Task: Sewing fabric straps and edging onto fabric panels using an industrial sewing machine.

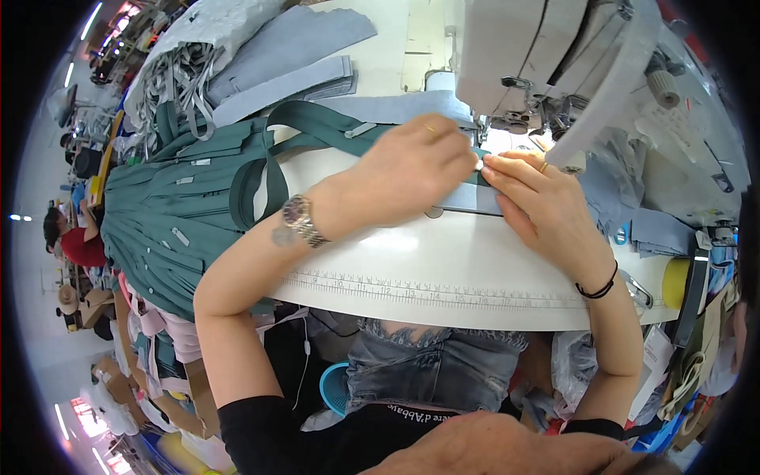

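Note:
At the sewing machine (530, 63), my left hand (412, 170) is closed, its fingertips pinched at a small white piece (478, 165). Whether that piece is a label, I cannot tell. Opposite it, my right hand (546, 198) rests with fingers stretched out by the edge of green cloth (472, 194), just in front of the needle area. The fingertips of both hands nearly meet there. A green pleated garment (170, 214) spreads to the left, bearing several small white tags. Its looped green strap (317, 115) runs toward my left hand, which hides part of it.
Grey-blue cut cloth pieces (293, 59) lie at the back, beside a bundle of grey strips (178, 79). A printed ruler (396, 289) follows the table's front edge. Small snips (636, 291) and a yellow roll (675, 283) sit at right. Another person (79, 237) works far left.

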`<state>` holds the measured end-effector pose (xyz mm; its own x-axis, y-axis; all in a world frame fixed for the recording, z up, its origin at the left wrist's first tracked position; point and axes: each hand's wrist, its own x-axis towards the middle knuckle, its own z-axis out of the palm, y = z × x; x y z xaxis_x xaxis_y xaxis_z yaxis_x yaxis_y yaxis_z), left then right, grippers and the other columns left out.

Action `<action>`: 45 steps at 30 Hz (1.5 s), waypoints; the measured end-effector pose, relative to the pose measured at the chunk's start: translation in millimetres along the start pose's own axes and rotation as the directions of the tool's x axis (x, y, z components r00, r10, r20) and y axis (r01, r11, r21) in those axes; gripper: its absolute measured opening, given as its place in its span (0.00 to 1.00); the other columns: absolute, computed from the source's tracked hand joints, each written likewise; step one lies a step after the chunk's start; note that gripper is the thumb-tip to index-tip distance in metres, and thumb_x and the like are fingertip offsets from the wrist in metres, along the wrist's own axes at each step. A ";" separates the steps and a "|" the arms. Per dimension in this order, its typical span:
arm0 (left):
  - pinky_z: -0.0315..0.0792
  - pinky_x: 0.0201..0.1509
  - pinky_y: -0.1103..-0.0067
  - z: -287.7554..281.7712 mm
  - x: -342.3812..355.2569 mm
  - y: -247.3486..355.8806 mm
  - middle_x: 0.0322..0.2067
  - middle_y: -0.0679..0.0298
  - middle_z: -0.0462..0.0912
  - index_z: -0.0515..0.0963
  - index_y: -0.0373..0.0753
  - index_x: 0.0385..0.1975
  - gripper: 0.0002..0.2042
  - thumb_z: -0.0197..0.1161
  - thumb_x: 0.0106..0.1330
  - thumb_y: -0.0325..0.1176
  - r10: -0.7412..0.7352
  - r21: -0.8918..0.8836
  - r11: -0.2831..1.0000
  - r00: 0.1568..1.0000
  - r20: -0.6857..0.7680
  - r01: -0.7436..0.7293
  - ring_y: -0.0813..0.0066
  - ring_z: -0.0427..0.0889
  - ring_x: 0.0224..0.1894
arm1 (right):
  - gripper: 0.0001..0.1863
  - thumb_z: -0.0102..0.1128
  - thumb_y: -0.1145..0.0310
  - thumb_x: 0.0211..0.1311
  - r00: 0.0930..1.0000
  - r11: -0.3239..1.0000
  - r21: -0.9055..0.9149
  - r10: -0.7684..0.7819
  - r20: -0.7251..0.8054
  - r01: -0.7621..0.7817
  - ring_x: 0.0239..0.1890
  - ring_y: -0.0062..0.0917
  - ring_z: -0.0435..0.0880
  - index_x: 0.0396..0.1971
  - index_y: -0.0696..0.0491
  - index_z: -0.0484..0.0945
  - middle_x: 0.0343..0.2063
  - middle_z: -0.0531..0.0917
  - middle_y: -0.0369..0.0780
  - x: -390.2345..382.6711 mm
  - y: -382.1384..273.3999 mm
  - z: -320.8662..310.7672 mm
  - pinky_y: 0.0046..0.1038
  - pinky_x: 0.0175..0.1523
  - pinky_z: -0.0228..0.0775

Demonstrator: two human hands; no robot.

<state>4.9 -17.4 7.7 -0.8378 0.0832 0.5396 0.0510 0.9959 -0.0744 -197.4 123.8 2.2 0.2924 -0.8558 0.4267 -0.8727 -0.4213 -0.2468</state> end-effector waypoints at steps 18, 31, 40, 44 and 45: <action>0.72 0.39 0.72 -52.5 -70.4 -111.1 0.34 0.56 0.80 0.77 0.31 0.34 0.08 0.67 0.58 0.23 -0.643 0.018 0.721 0.660 0.388 0.693 0.63 0.79 0.35 | 0.10 0.60 0.67 0.65 0.997 0.988 -0.136 -0.075 0.011 0.076 0.50 0.23 0.81 0.43 0.53 0.82 0.44 0.83 0.32 1.5 8.9 9.4 0.36 0.61 0.65; 0.73 0.36 0.76 -60.6 -25.0 -50.6 0.30 0.55 0.82 0.80 0.35 0.42 0.10 0.61 0.61 0.24 -0.667 0.128 0.743 0.742 0.064 0.657 0.70 0.80 0.31 | 0.07 0.58 0.70 0.58 0.993 0.984 -0.150 -0.100 -0.054 0.091 0.47 0.27 0.81 0.34 0.54 0.82 0.36 0.81 0.33 2.7 10.8 19.1 0.37 0.56 0.67; 0.74 0.32 0.75 -32.8 25.3 15.9 0.28 0.59 0.78 0.81 0.32 0.36 0.08 0.59 0.57 0.23 -0.480 -0.349 0.791 0.863 0.157 0.504 0.65 0.78 0.29 | 0.12 0.61 0.71 0.58 0.999 0.996 -0.090 -0.028 -0.027 0.026 0.41 0.30 0.82 0.42 0.53 0.84 0.42 0.82 0.33 -1.1 4.8 3.8 0.45 0.69 0.62; 0.76 0.42 0.71 -3.8 13.7 14.0 0.32 0.63 0.77 0.76 0.39 0.27 0.07 0.62 0.48 0.29 -0.060 0.242 0.966 0.991 -0.121 0.088 0.65 0.78 0.39 | 0.12 0.62 0.72 0.57 0.999 0.997 -0.080 0.002 0.042 0.001 0.36 0.30 0.82 0.42 0.52 0.84 0.44 0.82 0.32 0.9 2.8 0.5 0.46 0.69 0.62; 0.75 0.48 0.67 2.8 9.8 12.0 0.33 0.63 0.77 0.77 0.39 0.30 0.08 0.62 0.49 0.29 -0.044 0.208 0.976 0.997 -0.059 0.055 0.64 0.78 0.40 | 0.13 0.64 0.73 0.56 0.999 0.997 -0.074 -0.016 0.046 0.019 0.41 0.31 0.83 0.43 0.53 0.83 0.47 0.82 0.35 0.3 2.2 0.3 0.38 0.55 0.69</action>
<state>-4.2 -4.7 9.7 -0.8059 0.0416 0.5906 -0.1096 0.9698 -0.2179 -199.1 122.5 1.5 0.3238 -0.8619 0.3902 -0.8935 -0.4142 -0.1736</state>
